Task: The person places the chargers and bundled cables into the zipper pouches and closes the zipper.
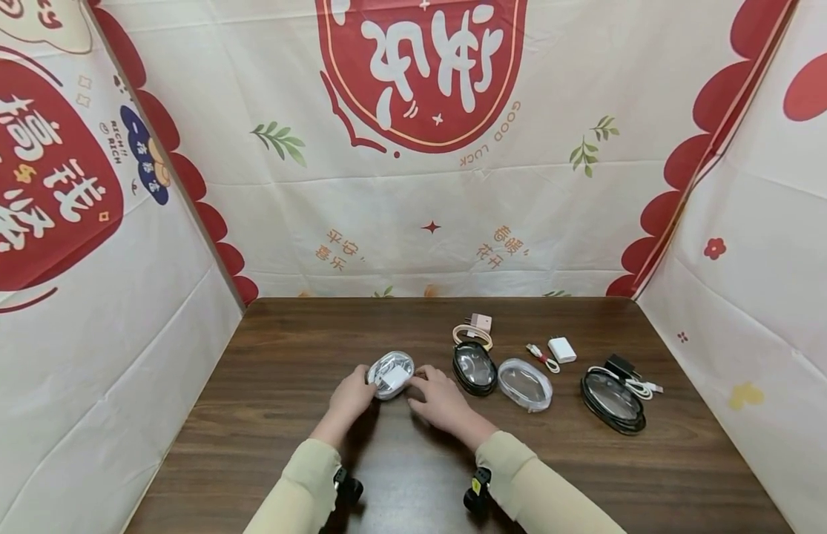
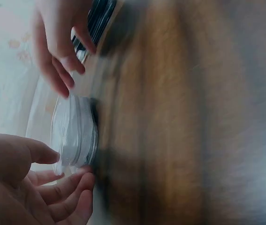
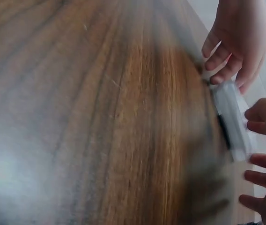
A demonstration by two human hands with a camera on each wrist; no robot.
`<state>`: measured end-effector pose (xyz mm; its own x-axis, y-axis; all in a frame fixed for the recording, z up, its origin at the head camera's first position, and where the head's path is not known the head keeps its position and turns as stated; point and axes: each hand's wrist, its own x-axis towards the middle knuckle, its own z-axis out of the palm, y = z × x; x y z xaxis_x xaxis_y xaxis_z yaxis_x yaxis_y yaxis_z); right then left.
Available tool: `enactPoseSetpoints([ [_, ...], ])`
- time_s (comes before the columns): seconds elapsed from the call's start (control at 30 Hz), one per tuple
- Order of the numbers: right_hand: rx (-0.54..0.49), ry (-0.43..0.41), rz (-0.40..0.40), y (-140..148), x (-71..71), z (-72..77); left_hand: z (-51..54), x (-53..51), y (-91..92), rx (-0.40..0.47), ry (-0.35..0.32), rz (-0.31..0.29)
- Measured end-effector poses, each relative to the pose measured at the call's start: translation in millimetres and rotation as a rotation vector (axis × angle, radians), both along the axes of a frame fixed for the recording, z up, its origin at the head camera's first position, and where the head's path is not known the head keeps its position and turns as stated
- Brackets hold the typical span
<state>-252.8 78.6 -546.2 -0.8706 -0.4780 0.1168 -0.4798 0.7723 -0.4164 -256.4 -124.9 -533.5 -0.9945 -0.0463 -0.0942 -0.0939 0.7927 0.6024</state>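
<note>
A clear oval case (image 1: pixel 391 374) with white items inside stands slightly tilted at the middle of the table. My left hand (image 1: pixel 352 395) pinches its left end; in the left wrist view the thumb (image 2: pixel 44 153) lies on one face and the fingers curl to the other. At the right end, my right hand (image 1: pixel 442 400) has its fingers spread and loosely bent, with fingertips at or very near the rim; contact is unclear. The right wrist view shows the case (image 3: pixel 231 119) blurred between both hands.
Right of the hands lie a black-rimmed case (image 1: pixel 475 368), a pink charger (image 1: pixel 480 322) with a cable, an empty clear case (image 1: pixel 525 385), a white charger (image 1: pixel 562 350), a short white cable (image 1: pixel 544 357), another black-rimmed case (image 1: pixel 612 400) and a black charger (image 1: pixel 621 366). Cloth walls enclose the table.
</note>
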Motion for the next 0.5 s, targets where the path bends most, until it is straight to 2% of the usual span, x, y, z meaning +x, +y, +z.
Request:
enactPoseSetpoints([
  [0.13,-0.062,-0.07,-0.049,-1.5,-11.4,0.2,3.0,-13.9,-4.2,0.006,0.002,-0.001],
  [0.27,-0.089,-0.136,-0.051,-5.3,-20.4,1.2,2.7,-24.5,-7.1,0.008,0.002,0.021],
  [0.4,-0.12,-0.177,-0.054,-12.2,-26.9,1.2,0.5,-31.6,-10.8,0.034,0.019,0.072],
  [0.5,-0.138,-0.162,-0.06,-17.2,-33.1,1.3,0.8,-36.9,-13.3,0.08,0.023,0.122],
])
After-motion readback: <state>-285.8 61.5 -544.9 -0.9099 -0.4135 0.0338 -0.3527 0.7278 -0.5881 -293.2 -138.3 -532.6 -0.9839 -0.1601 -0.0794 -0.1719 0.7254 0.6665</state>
